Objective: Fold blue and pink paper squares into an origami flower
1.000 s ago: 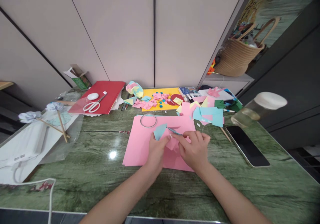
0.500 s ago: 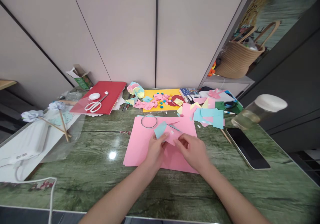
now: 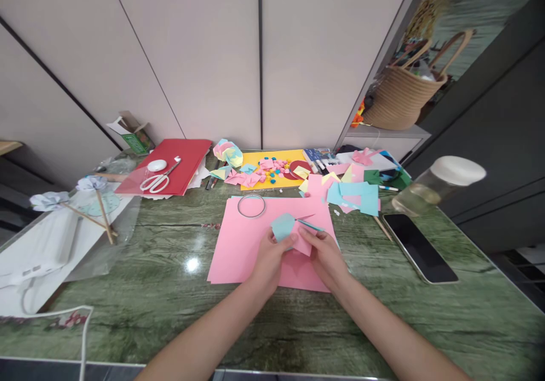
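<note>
Over a stack of pink paper sheets [image 3: 238,256], my two hands hold a small folded blue and pink paper piece [image 3: 283,226]. My left hand [image 3: 270,259] pinches it near the blue part, thumb on top. My right hand [image 3: 327,256] grips the pink part between thumb and fingers. Thin edges, one of them blue, stick out at its upper right; the fingers partly hide how the layers join. Beyond my left hand, a metal ring [image 3: 251,216] lies on the upper left of the pink sheets.
White-handled scissors [image 3: 155,183] lie on a red folder [image 3: 187,168] at the left. Pink and blue paper scraps [image 3: 360,197] lie behind my right hand. A phone [image 3: 419,247] and a lidded bottle [image 3: 426,191] occupy the right side. A white cable [image 3: 87,335] crosses the left front.
Both hands have moved slightly right with the folded paper, and it has turned a little. My right hand's fingers have come closer to my left thumb.
</note>
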A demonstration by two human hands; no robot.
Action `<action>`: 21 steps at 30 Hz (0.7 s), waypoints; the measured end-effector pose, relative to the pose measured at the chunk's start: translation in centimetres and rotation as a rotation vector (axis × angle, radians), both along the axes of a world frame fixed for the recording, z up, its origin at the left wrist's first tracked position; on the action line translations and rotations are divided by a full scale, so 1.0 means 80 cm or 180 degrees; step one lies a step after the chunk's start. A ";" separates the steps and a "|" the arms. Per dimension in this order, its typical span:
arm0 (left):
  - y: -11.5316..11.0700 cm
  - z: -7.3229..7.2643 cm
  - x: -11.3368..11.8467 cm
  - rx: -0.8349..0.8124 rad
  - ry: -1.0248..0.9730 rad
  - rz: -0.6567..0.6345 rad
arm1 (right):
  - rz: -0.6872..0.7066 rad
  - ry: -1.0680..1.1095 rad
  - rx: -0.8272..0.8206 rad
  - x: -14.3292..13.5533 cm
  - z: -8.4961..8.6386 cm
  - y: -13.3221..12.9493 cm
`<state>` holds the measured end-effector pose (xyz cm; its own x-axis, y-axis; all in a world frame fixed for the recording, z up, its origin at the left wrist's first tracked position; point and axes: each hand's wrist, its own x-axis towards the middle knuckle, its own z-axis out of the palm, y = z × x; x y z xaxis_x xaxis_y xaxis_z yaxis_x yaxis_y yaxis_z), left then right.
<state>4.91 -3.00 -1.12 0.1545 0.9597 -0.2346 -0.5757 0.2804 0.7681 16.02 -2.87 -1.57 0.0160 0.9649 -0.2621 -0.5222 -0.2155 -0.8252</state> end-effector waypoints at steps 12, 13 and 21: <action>0.002 0.004 -0.005 -0.0052 0.0331 -0.0090 | -0.0103 -0.0192 0.0251 -0.003 0.001 0.002; 0.002 0.005 -0.006 -0.0088 0.0327 -0.0122 | -0.0092 -0.0209 0.0325 -0.003 0.002 0.001; 0.002 0.016 -0.007 -0.0143 0.0081 -0.0379 | 0.0057 -0.0599 0.0389 0.007 0.010 0.001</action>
